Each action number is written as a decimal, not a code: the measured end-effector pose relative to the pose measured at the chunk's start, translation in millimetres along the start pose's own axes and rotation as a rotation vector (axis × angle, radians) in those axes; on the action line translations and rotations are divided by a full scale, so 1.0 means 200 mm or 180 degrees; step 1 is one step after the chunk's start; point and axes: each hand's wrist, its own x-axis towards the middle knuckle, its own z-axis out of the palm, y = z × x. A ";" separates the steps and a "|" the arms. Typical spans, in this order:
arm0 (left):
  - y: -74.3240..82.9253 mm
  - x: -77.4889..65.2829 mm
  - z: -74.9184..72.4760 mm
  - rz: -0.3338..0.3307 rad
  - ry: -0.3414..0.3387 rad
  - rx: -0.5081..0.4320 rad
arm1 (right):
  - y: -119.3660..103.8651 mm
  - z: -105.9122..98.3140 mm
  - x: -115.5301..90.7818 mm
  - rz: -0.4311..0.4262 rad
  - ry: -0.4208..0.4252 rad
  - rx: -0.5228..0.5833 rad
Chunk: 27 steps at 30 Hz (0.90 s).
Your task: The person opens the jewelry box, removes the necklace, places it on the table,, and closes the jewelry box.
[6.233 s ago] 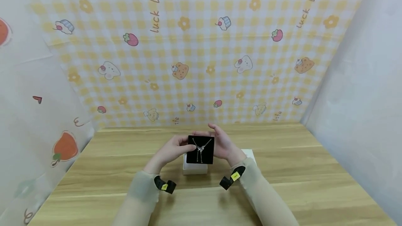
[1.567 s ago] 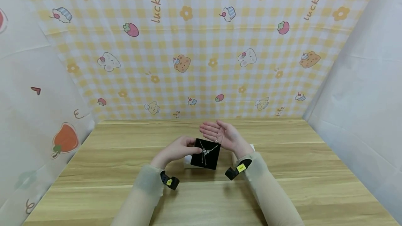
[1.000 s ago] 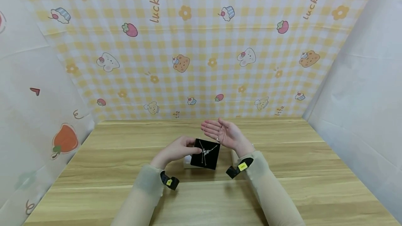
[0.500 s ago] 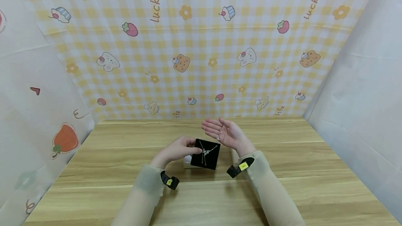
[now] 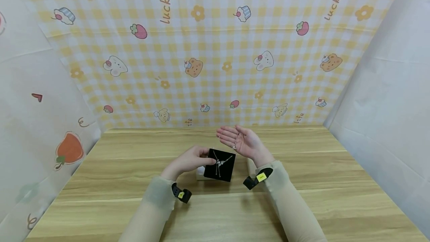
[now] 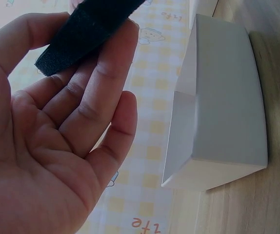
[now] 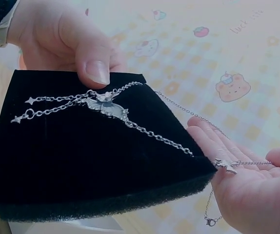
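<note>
My left hand pinches a black foam jewelry pad by its left edge, thumb on the front face. A silver necklace with a butterfly-like pendant and star-tipped ends lies across the pad. The left wrist view shows the pad edge-on between thumb and fingers. Up and to the right of it, my right hand is held palm up with straight fingers. Over that palm lies fine chain with a small silver charm; a clasp dangles below. One strand runs from behind the pad toward the fingers.
An open white box stands on the wooden table, partly behind the pad. Another pale box part sits near my right wrist, mostly hidden. A checked cloth hangs behind the table.
Since the earliest frame, my right hand has moved from behind the pad to its right, turning palm up with chain across it. The pad has tilted. Lately the right hand drifts slightly away.
</note>
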 end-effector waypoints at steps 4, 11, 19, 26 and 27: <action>0.00 0.00 0.00 0.0009 -0.0017 -0.0029 | 0.00 0.00 0.00 -0.0002 -0.0015 0.0013; 0.01 0.00 0.00 -0.0032 -0.0028 -0.0014 | -0.01 -0.01 -0.01 -0.0002 -0.0008 0.0036; 0.00 0.00 0.01 -0.0052 -0.0001 0.0064 | -0.02 0.00 -0.02 -0.0014 0.0028 0.0098; 0.00 0.00 0.01 -0.0062 -0.0016 0.0053 | -0.03 0.01 -0.03 -0.0018 0.0019 0.0171; 0.00 0.00 0.01 -0.0058 -0.0020 0.0055 | -0.04 0.02 -0.03 -0.0018 0.0027 0.0179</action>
